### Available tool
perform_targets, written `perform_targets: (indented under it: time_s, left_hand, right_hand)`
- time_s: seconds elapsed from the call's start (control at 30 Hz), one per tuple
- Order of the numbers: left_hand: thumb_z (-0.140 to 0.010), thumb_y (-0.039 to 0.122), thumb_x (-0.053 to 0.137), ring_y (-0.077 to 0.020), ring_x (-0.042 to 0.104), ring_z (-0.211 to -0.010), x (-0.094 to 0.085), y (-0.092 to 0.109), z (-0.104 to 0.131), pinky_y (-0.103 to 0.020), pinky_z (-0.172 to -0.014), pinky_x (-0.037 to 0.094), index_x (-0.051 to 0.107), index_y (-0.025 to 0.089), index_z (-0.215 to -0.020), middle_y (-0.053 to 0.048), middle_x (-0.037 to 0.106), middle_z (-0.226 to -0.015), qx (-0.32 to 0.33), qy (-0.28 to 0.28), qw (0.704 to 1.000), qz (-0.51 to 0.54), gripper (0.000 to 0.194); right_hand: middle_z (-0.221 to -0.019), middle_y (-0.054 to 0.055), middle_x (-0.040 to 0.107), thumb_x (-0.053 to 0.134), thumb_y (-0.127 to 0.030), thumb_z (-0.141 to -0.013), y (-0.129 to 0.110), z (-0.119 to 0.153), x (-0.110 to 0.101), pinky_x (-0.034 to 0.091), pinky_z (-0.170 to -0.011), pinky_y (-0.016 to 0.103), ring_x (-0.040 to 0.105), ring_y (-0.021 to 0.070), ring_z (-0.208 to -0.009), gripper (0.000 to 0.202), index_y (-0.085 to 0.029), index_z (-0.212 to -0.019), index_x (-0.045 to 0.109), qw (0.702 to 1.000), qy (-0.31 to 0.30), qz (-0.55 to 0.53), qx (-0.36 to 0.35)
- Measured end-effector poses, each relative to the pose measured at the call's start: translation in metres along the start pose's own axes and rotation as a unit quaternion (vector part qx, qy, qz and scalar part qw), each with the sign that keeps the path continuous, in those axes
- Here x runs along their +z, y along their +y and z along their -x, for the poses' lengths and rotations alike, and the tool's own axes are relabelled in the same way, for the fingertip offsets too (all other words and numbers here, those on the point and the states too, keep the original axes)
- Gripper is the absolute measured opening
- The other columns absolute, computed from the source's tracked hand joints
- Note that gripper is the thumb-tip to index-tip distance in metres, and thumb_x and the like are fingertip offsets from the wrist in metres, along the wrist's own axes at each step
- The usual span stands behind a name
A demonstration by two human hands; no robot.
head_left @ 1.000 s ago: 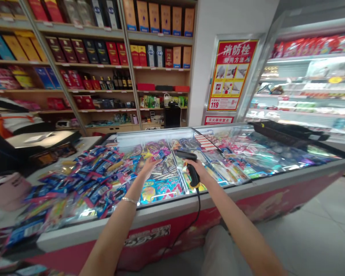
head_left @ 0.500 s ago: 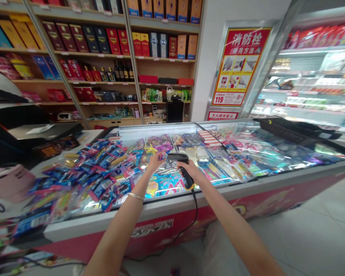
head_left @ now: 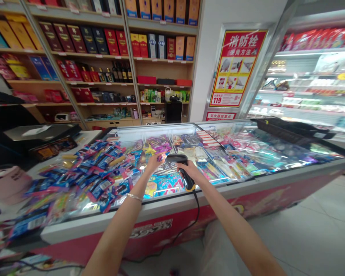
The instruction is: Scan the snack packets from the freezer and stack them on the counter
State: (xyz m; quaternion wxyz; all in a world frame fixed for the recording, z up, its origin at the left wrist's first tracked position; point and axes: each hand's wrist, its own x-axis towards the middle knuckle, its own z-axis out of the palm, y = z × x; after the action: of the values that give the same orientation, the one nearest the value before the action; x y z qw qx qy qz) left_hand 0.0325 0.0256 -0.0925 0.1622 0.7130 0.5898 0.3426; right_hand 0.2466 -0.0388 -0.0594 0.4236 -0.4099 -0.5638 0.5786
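My right hand (head_left: 191,170) is wrapped round the grip of a black barcode scanner (head_left: 177,158) with a yellow-tipped handle and a dangling cord. The scanner's head faces left, towards my left hand (head_left: 153,164). Pinched in those left fingers is a small, colourful wrapped packet (head_left: 161,157), lit reddish-white; its kind is too small to make out. Both hands are above the glass top of a chest freezer (head_left: 100,222). To their left lies a heap of blue-and-pink snack packets (head_left: 99,168), spread over the glass.
Ice creams show through the glass beneath my hands. A black item (head_left: 290,128) lies at the freezer's right end. A pink container (head_left: 10,184) stands at the left, near a dark screen (head_left: 54,147). Bottle shelves (head_left: 100,55) line the back; a lit chiller (head_left: 310,80) is on the right.
A reddish glow now shows on the packet in my left hand. Both hands keep nearly the same place and grip; the view has shifted slightly.
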Motion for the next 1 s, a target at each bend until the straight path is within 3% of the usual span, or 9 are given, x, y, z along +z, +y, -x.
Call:
perform_targets:
  time_s: [0.23, 0.57, 0.7, 0.83, 1.0]
  left_hand:
    - [-0.071, 0.021, 0.057, -0.0206, 0.063, -0.094, 0.002, -0.003, 0.0, -0.028, -0.084, 0.046, 0.061, 0.021, -0.126, -0.004, 0.07, -0.111, 0.028, -0.002, 0.999, 0.043, 0.055]
    - [-0.069, 0.021, 0.059, -0.0176, 0.061, -0.076, 0.001, 0.001, 0.0, -0.025, -0.074, 0.045, 0.063, 0.02, -0.124, 0.002, 0.07, -0.076, 0.033, -0.001, 0.999, 0.014, 0.055]
    - [-0.071, 0.021, 0.061, -0.0193, 0.064, -0.081, 0.0, 0.001, -0.001, -0.025, -0.077, 0.046, 0.066, 0.019, -0.12, -0.001, 0.072, -0.083, 0.025, 0.012, 0.999, 0.032, 0.049]
    - [-0.074, 0.022, 0.061, -0.0216, 0.064, -0.095, -0.024, 0.007, 0.002, -0.027, -0.085, 0.046, 0.066, 0.018, -0.12, -0.004, 0.072, -0.1, 0.015, 0.076, 0.995, 0.065, 0.046]
    - [-0.078, 0.021, 0.058, -0.02, 0.063, -0.099, -0.087, 0.01, 0.029, -0.028, -0.09, 0.045, 0.062, 0.022, -0.124, 0.0, 0.071, -0.109, 0.021, 0.155, 0.986, 0.051, 0.046]
  right_hand:
    - [-0.044, -0.001, 0.055, 0.066, -0.036, -0.073, -0.009, 0.008, 0.0, 0.039, -0.041, 0.022, 0.049, 0.0098, -0.037, 0.023, -0.015, -0.065, 0.061, 0.998, -0.024, 0.057, -0.016]
    - [-0.045, -0.001, 0.055, 0.066, -0.038, -0.073, -0.003, 0.005, -0.003, 0.04, -0.04, 0.022, 0.05, 0.0104, -0.038, 0.025, -0.016, -0.063, 0.062, 0.998, -0.021, 0.058, -0.019]
    - [-0.046, 0.0, 0.056, 0.068, -0.039, -0.071, 0.0, 0.002, -0.004, 0.04, -0.039, 0.023, 0.049, 0.0105, -0.037, 0.025, -0.015, -0.065, 0.063, 0.999, -0.014, 0.047, -0.011]
    - [-0.059, 0.003, 0.064, 0.071, -0.038, -0.067, -0.007, -0.003, 0.003, 0.04, -0.038, 0.024, 0.05, 0.0101, -0.039, 0.025, -0.015, -0.069, 0.062, 1.0, 0.014, -0.012, -0.021]
    - [-0.06, 0.003, 0.064, 0.071, -0.038, -0.068, -0.027, -0.019, 0.03, 0.04, -0.038, 0.023, 0.05, 0.0099, -0.04, 0.024, -0.016, -0.07, 0.062, 0.998, -0.013, -0.043, -0.033]
